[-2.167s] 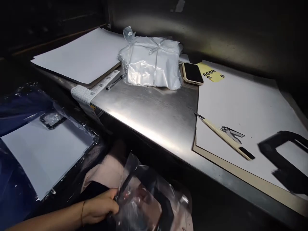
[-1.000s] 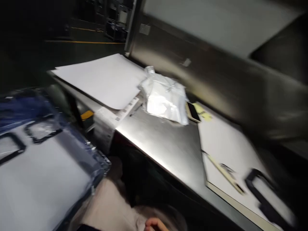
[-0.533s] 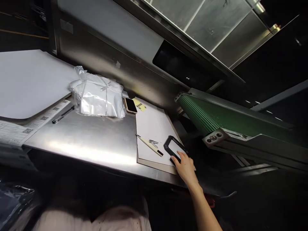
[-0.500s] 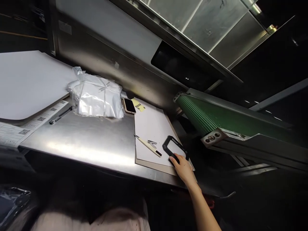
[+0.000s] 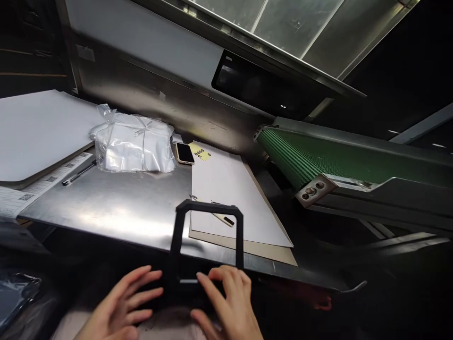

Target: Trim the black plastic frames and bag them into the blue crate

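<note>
A black, angular rectangular frame [image 5: 208,208] with an open middle is held up in front of the bench's near edge. My right hand [image 5: 230,300] grips its lower right part, fingers closed around the bar. Just left of the frame is my left hand [image 5: 123,304], its fingers spread and holding nothing. Behind the frame, a cream-handled knife [image 5: 223,219] lies on white sheets [image 5: 226,182], partly hidden by the frame's top bar. The frame's bottom edge is dark and hard to make out.
A phone [image 5: 184,153] and yellow note [image 5: 200,150] lie near a plastic-wrapped pack [image 5: 134,148]. A black pen [image 5: 78,174] and large white boards [image 5: 42,134] are at left, on the metal bench [image 5: 141,203]. A green conveyor [image 5: 300,160] stands at right.
My right hand has lifted the black frame off the white sheets and brought it left and closer to me. My left hand has come into view beside it.
</note>
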Demonstrator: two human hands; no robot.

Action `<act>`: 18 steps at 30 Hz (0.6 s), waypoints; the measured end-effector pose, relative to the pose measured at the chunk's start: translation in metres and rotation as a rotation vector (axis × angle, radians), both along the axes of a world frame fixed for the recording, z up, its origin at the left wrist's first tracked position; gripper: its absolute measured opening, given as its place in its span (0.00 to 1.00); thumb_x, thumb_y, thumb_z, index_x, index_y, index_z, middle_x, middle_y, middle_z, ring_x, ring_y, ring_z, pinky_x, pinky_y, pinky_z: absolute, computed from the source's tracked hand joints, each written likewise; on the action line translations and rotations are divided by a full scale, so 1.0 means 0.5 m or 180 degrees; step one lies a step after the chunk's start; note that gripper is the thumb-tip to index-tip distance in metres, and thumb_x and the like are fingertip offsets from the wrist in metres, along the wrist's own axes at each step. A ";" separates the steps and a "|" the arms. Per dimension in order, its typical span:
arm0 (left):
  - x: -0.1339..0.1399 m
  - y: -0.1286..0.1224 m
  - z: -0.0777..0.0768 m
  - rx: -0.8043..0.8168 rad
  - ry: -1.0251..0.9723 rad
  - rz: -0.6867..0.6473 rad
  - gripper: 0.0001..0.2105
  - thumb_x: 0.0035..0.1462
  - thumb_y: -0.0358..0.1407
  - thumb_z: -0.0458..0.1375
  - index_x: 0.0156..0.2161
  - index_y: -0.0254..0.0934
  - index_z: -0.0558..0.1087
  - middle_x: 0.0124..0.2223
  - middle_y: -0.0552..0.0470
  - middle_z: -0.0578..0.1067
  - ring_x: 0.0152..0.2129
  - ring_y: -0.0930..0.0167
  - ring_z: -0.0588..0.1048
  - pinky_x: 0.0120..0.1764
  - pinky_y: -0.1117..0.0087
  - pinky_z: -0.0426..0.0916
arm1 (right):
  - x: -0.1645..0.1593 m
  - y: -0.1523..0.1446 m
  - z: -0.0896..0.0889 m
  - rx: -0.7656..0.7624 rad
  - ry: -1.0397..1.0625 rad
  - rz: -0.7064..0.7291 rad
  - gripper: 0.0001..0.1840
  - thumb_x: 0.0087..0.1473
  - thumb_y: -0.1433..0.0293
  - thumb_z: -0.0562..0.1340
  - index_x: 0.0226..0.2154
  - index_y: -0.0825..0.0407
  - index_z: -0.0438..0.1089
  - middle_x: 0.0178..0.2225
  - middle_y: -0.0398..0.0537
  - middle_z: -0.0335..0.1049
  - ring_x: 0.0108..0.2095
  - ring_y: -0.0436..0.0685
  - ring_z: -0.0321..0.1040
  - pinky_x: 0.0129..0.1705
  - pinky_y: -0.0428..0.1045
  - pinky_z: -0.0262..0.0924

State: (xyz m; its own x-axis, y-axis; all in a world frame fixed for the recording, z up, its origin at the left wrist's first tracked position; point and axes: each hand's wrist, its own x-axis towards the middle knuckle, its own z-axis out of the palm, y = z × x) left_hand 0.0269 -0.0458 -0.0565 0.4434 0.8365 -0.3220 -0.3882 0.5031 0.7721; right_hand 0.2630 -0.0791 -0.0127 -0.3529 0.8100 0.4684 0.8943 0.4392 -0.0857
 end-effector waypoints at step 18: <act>-0.039 -0.044 0.069 -0.0577 0.0578 0.0160 0.19 0.49 0.45 0.55 0.44 0.40 0.59 0.29 0.52 0.77 0.27 0.71 0.72 0.33 0.72 0.63 | -0.133 -0.001 -0.039 -0.2583 0.5805 -0.0170 0.14 0.51 0.61 0.56 0.37 0.52 0.64 0.16 0.38 0.57 0.17 0.46 0.48 0.19 0.43 0.40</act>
State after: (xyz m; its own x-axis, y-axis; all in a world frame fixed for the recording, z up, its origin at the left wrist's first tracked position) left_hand 0.0075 -0.0679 -0.0220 0.3239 0.7774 -0.5393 -0.2795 0.6232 0.7304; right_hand 0.1965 -0.0798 -0.0320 0.0551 0.9710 -0.2328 -0.4531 -0.1835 -0.8724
